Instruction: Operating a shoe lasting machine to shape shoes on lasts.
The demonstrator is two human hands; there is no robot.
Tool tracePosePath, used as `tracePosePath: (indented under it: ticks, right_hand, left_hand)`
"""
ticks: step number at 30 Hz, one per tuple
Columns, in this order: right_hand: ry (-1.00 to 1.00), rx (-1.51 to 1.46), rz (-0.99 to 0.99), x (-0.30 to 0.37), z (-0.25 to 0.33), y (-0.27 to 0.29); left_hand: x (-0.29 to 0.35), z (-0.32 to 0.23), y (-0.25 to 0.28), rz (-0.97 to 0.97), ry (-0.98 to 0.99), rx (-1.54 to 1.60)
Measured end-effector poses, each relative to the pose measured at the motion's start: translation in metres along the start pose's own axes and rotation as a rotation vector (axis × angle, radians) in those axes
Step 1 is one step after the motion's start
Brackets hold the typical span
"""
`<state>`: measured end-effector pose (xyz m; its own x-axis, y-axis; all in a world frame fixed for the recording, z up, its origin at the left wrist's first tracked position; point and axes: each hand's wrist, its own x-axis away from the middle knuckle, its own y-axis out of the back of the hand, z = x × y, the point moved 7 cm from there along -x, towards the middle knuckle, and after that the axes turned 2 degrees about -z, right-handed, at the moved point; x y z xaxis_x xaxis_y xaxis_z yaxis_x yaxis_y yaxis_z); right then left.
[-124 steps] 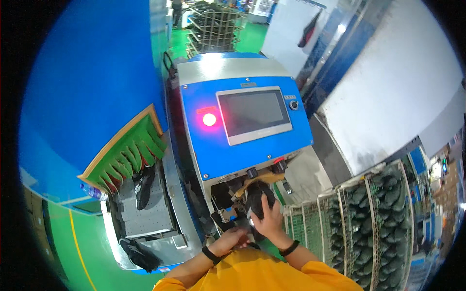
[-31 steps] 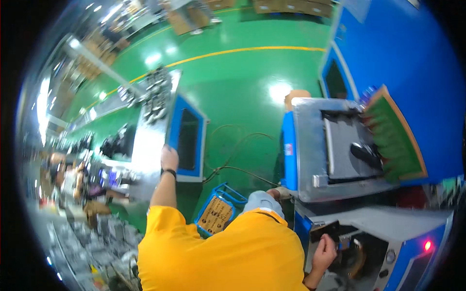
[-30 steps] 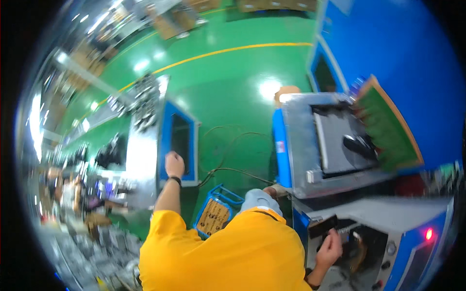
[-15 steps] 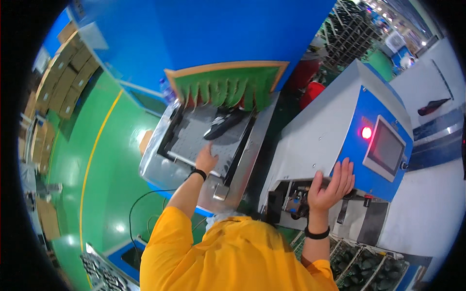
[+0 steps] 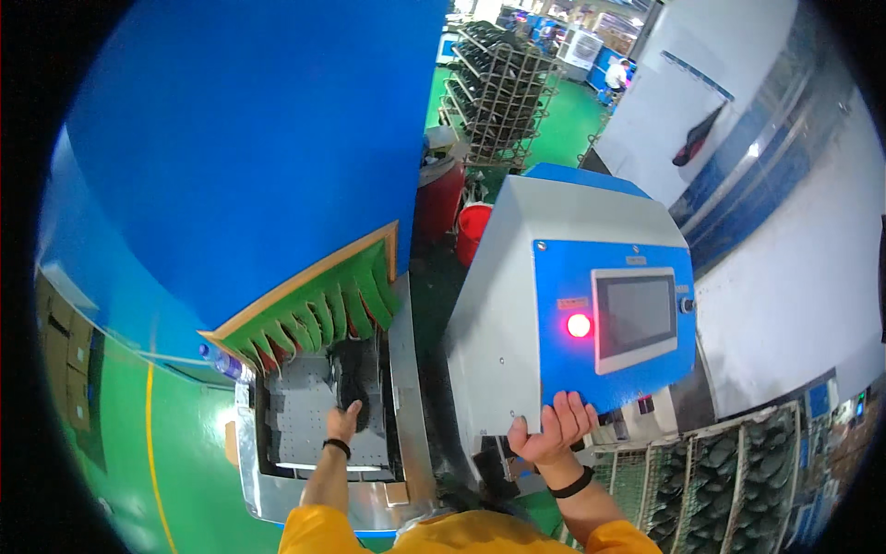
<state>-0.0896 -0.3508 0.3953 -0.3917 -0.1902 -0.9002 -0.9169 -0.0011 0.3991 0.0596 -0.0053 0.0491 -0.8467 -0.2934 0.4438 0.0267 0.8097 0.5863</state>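
A dark shoe [image 5: 351, 374] lies on the perforated grey conveyor bed [image 5: 300, 415], its far end near the green strip curtain [image 5: 318, 319] of a big blue machine. My left hand [image 5: 342, 424] is closed on the near end of this shoe, fingers over its edge; the palm side is hidden. At the right, my right hand [image 5: 556, 430] rests on the lower edge of a grey and blue machine [image 5: 572, 277]. Its fingers are spread and hold nothing. Above that hand are a lit red button [image 5: 579, 325] and a dark screen [image 5: 637, 319].
Wire racks [image 5: 720, 480] full of dark shoe parts stand at the lower right, and another loaded rack [image 5: 498, 97] is farther back. Red buckets [image 5: 473, 226] sit between the machines. Cardboard boxes [image 5: 65, 355] are stacked at the left. A bottle [image 5: 221, 362] stands beside the conveyor.
My left hand has gone from just short of the shoe to gripping its near end. My right hand stays at the panel's lower edge. The view has turned to the right.
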Motion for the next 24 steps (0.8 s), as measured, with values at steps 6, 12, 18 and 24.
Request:
tracePosePath:
  ticks: [6,12,18,24]
  right_hand:
    - [-0.179,-0.221,0.246,-0.016,0.003,0.010]
    - [-0.621,-1.388,0.465,0.024,0.065,0.042]
    - [-0.471,-1.591,0.656,-0.012,0.029,0.063]
    - [-0.660,-1.503,0.654,0.039,-0.017,0.089]
  left_hand:
    - [0.140,-0.022,0.014,0.164,-0.080,0.657]
    - [0.289,-0.065,0.037,0.339,-0.511,0.465]
    - [0.370,-0.122,0.001,0.485,-0.411,1.072]
    - [0.402,-0.139,-0.064,0.308,-0.311,1.246]
